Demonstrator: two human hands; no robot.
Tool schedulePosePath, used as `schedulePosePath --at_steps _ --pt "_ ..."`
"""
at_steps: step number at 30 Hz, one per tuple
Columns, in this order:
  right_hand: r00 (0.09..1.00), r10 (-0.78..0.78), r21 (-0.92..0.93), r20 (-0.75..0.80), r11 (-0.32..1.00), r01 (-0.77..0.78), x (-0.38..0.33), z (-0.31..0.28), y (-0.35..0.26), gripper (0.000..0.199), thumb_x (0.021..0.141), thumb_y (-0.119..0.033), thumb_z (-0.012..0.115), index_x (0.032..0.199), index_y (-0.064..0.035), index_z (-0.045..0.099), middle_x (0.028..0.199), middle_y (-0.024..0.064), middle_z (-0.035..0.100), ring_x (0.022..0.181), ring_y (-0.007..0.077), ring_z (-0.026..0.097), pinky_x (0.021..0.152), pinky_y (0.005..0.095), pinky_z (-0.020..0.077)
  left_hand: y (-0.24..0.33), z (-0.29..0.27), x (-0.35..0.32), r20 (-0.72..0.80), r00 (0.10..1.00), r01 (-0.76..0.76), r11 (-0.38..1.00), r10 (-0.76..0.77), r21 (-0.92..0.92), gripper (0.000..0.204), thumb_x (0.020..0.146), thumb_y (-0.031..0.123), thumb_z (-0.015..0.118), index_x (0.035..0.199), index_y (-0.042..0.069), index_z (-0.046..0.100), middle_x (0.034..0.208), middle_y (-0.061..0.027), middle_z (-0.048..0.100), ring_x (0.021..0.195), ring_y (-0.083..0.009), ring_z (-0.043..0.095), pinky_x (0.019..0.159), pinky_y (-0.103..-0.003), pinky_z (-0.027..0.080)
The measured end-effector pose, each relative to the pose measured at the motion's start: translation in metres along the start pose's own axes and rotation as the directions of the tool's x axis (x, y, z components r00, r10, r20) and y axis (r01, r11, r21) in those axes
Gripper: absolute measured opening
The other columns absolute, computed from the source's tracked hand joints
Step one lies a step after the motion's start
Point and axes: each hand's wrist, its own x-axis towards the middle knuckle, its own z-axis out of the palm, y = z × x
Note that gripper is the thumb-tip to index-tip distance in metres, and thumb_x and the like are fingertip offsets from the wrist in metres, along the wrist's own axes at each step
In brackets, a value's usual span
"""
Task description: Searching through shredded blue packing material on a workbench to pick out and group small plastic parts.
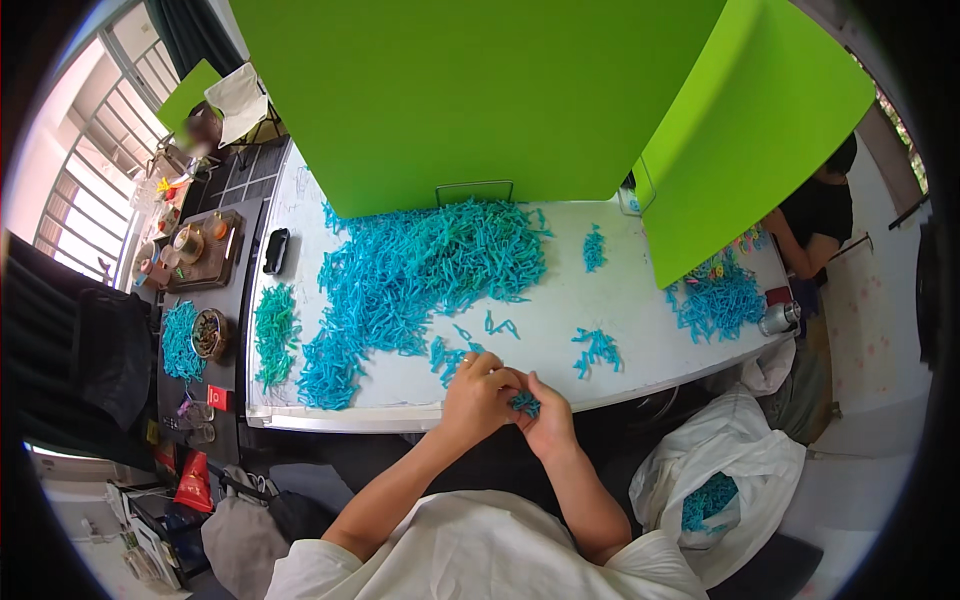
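Note:
At the table's near edge my hands are together. My right hand is curled round a small bunch of teal plastic pieces, narrow and stick-like. My left hand is closed, its fingertips meeting the right hand at the bunch; what it pinches is hidden. Just beyond the left hand lies a small cluster of blue pieces, with a few loose ones farther off. A large heap of blue and teal pieces covers the table's left and middle. Another small cluster lies to the right of my hands.
Green panels stand across the white table. Green pieces and a black tray lie at its left end. A blue pile and a metal can are far right, near another person. A white sack stands below.

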Motion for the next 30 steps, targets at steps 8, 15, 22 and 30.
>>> schedulePosePath --at_steps 8,15,22,30 --pt "0.999 -0.035 -0.205 0.013 0.978 0.037 0.000 0.007 0.022 0.026 0.093 -0.012 0.064 0.116 0.0011 0.061 0.105 0.0079 0.065 0.092 0.0173 0.065 0.086 0.0302 0.0569 -0.019 0.001 -0.034 0.103 0.723 0.638 0.603 -0.683 -0.478 0.011 0.073 0.006 0.076 0.082 0.002 0.071 0.077 -0.0121 0.059 0.071 -0.0280 0.055 0.066 -0.038 0.043" --pt "0.995 -0.068 -0.176 -0.074 0.983 0.054 0.003 -0.004 0.013 0.021 0.091 -0.006 0.066 0.110 0.0019 0.064 0.096 0.0083 0.066 0.087 0.0162 0.066 0.081 0.0278 0.0576 -0.055 -0.013 -0.008 -0.069 0.927 0.368 0.930 -0.367 0.002 0.011 0.076 0.009 0.076 0.086 0.006 0.072 0.084 -0.0109 0.061 0.079 -0.0249 0.057 0.070 -0.034 0.046" --pt "0.990 -0.084 -0.109 -0.112 0.991 0.072 0.001 -0.019 0.006 0.018 0.091 -0.005 0.065 0.107 0.0009 0.064 0.094 0.0088 0.066 0.086 0.0165 0.066 0.078 0.0270 0.0571 -0.050 0.003 0.011 -0.111 0.969 0.247 0.862 -0.220 0.442 0.027 0.065 0.023 0.083 0.077 0.004 0.066 0.085 -0.0138 0.058 0.087 -0.0333 0.057 0.071 -0.043 0.046" --pt "0.992 -0.071 -0.112 -0.100 0.992 0.060 0.000 -0.019 0.009 0.014 0.090 -0.007 0.067 0.102 -0.0021 0.063 0.092 0.0084 0.067 0.084 0.0164 0.067 0.076 0.0269 0.0570 -0.049 0.004 0.007 -0.088 0.885 0.466 0.868 -0.458 0.173 0.022 0.069 0.021 0.080 0.076 0.003 0.069 0.084 -0.0179 0.063 0.074 -0.0319 0.062 0.065 -0.041 0.050"
